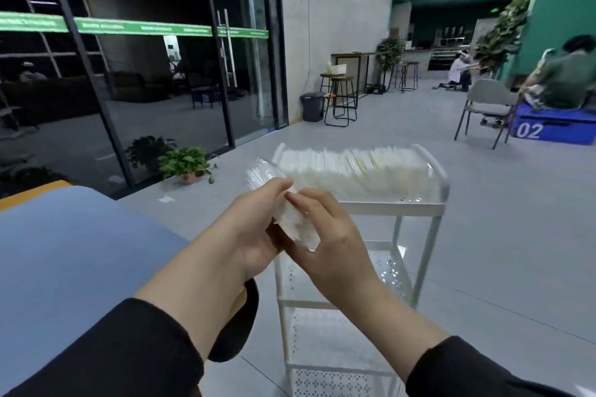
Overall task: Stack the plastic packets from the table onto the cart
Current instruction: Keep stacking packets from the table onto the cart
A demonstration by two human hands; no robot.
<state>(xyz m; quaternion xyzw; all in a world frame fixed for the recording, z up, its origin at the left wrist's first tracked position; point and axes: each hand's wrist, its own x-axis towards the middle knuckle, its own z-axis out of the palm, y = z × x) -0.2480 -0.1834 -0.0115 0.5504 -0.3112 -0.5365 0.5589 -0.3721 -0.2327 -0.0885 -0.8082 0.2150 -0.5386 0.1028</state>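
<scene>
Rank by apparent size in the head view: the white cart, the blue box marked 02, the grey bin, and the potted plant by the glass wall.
Largest to smallest, as seen:
1. white cart, though it is nearest the camera
2. blue box marked 02
3. potted plant and grey bin look about alike; not ranked

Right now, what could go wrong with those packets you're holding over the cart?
1. Both hands, left hand and right hand, pinch one slippery bundle of packets in the air, short of the cart. Some might slide out and fall to the floor.
2. The top shelf already looks packed with a row of packets, so squeezing more in could knock some over the low rim.
</scene>
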